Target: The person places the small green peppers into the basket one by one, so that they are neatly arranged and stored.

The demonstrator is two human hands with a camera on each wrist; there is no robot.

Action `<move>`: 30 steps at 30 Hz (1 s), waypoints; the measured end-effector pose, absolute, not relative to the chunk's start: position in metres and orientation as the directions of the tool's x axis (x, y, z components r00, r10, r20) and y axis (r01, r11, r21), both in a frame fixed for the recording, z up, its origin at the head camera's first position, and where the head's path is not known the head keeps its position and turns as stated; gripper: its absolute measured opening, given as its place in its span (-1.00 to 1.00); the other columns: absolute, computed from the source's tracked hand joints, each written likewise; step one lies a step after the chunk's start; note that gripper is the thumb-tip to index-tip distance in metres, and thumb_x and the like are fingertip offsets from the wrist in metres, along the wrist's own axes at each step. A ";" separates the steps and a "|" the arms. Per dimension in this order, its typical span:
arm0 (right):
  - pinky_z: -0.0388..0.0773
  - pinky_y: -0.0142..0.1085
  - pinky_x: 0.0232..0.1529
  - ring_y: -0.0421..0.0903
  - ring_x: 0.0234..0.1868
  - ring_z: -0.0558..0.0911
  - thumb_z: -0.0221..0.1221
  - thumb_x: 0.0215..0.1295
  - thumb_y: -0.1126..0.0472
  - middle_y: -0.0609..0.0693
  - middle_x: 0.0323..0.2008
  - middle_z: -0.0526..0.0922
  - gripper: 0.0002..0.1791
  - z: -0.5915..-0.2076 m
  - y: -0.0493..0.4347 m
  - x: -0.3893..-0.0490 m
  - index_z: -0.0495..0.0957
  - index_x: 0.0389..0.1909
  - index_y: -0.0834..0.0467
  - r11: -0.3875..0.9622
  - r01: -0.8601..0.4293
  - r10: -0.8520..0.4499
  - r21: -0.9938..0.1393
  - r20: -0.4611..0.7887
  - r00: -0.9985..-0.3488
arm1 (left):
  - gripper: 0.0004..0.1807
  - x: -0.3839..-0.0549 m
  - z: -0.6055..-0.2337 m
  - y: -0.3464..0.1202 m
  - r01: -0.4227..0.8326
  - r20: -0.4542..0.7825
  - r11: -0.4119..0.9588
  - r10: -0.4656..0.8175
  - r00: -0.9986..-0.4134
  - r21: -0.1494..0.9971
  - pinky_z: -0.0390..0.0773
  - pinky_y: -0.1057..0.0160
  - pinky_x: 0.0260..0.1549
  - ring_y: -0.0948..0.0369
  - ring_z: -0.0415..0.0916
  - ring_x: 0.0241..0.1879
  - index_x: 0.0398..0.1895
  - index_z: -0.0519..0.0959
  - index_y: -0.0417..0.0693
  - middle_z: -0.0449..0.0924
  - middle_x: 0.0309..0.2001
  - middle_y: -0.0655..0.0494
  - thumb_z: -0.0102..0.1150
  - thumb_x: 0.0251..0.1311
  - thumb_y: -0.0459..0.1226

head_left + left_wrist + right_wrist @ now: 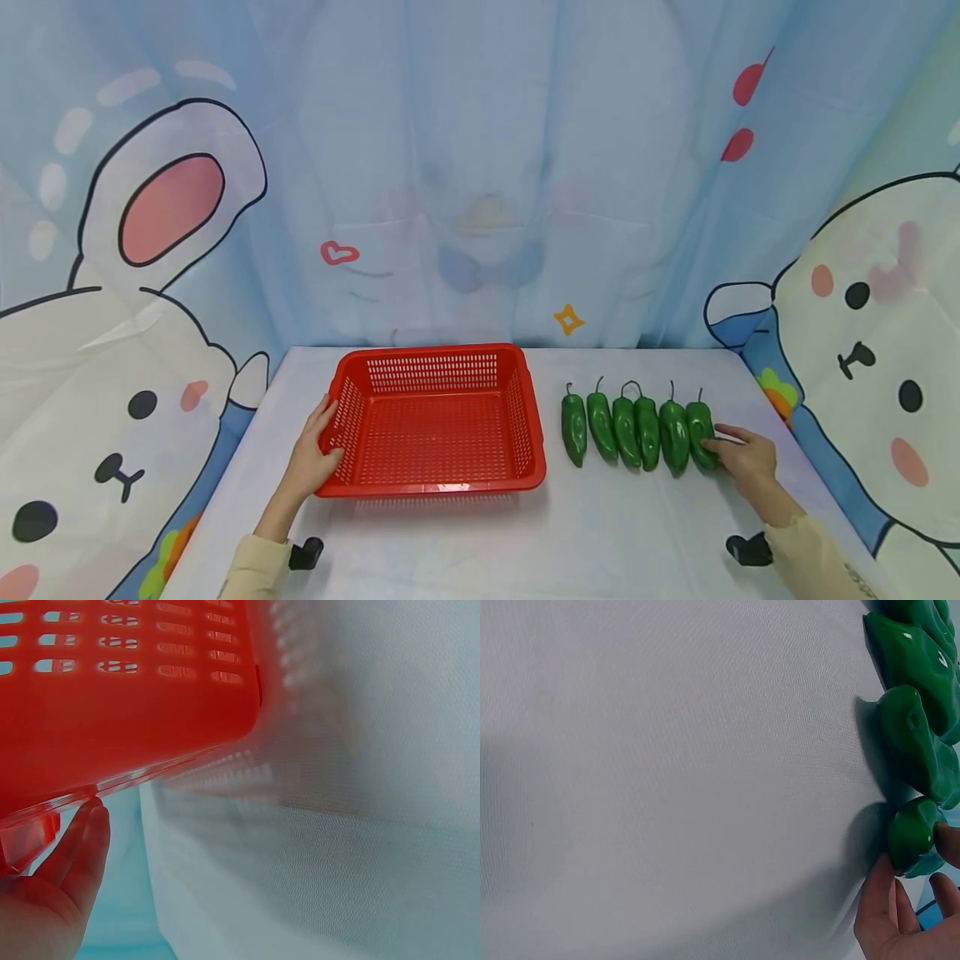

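Note:
A red plastic basket with slotted sides stands on the white table, nothing inside it. My left hand grips its left rim, the thumb over the edge and the fingers along the outside; the left wrist view shows fingertips against the rim's underside. To the basket's right lie several green peppers in a row, stems pointing away from me. My right hand pinches the rightmost pepper. Seen from the right wrist, thumb and fingers sit on either side of that pepper's tip.
The white table runs back to a blue curtain printed with cartoon animals. The leftmost pepper lies a short gap from the basket's right wall. The peppers lie close together, some touching.

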State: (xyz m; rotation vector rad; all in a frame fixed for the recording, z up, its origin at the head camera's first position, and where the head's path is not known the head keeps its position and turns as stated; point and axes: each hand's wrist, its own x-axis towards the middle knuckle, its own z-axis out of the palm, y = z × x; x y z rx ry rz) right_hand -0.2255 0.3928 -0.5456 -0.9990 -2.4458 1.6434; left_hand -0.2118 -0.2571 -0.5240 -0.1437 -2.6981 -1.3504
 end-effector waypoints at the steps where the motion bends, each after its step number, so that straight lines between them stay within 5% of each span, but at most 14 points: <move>1: 0.54 -0.43 -0.53 0.08 -0.16 0.58 0.27 0.20 0.33 0.50 0.28 0.28 -0.30 -0.545 0.393 -0.225 0.29 0.34 0.44 0.224 0.493 0.521 -0.841 -0.324 -0.789 | -0.13 -0.212 -0.524 -0.257 0.139 0.151 0.597 0.030 -0.988 0.790 0.49 -0.20 0.04 -0.24 0.04 0.43 0.51 0.11 -0.27 -0.10 0.56 -0.15 0.07 0.02 -0.59; 6: 0.59 -0.38 -0.51 -0.26 -0.41 0.54 0.29 0.16 0.36 0.51 0.29 0.29 -0.27 -0.545 0.395 -0.223 0.28 0.35 0.45 0.184 0.489 0.529 -0.853 -0.333 -0.780 | -0.14 -0.211 -0.523 -0.256 0.148 0.160 0.596 0.033 -0.987 0.789 0.49 -0.20 0.04 -0.25 0.04 0.42 0.51 0.12 -0.28 -0.10 0.55 -0.17 0.07 0.03 -0.59; 13: 0.60 -0.38 -0.51 -0.41 -0.51 0.47 0.28 0.16 0.35 0.49 0.30 0.31 -0.28 -0.543 0.393 -0.221 0.30 0.35 0.43 0.148 0.462 0.539 -0.874 -0.321 -0.779 | -0.14 -0.210 -0.522 -0.255 0.147 0.162 0.589 0.029 -0.986 0.794 0.49 -0.21 0.04 -0.25 0.05 0.42 0.50 0.12 -0.28 -0.10 0.55 -0.17 0.06 0.02 -0.60; 19: 0.62 -0.37 -0.47 -0.39 -0.47 0.48 0.28 0.20 0.34 0.37 0.42 0.17 -0.27 -0.536 0.394 -0.224 0.28 0.39 0.36 -0.035 0.478 0.540 -0.878 -0.419 -0.730 | -0.14 -0.210 -0.521 -0.255 0.135 0.149 0.585 0.024 -0.988 0.799 0.49 -0.20 0.05 -0.24 0.02 0.43 0.51 0.11 -0.27 -0.11 0.56 -0.15 0.05 0.03 -0.60; 26: 0.57 -0.42 -0.54 -0.17 -0.20 0.55 0.29 0.21 0.31 0.27 0.42 0.24 -0.27 -0.532 0.394 -0.225 0.30 0.41 0.27 -0.119 0.490 0.549 -0.863 -0.469 -0.692 | -0.13 -0.210 -0.521 -0.255 0.136 0.150 0.587 0.026 -0.988 0.798 0.47 -0.19 0.06 -0.24 0.00 0.45 0.51 0.10 -0.27 -0.11 0.56 -0.16 0.04 0.03 -0.61; 30: 0.54 -0.45 -0.56 -0.23 -0.29 0.56 0.30 0.21 0.29 0.27 0.37 0.27 -0.29 -0.527 0.393 -0.222 0.33 0.39 0.25 -0.132 0.479 0.538 -0.868 -0.469 -0.701 | -0.13 -0.209 -0.521 -0.256 0.138 0.149 0.580 0.029 -0.988 0.803 0.48 -0.19 0.05 -0.25 0.00 0.44 0.51 0.09 -0.27 -0.12 0.56 -0.16 0.03 0.03 -0.61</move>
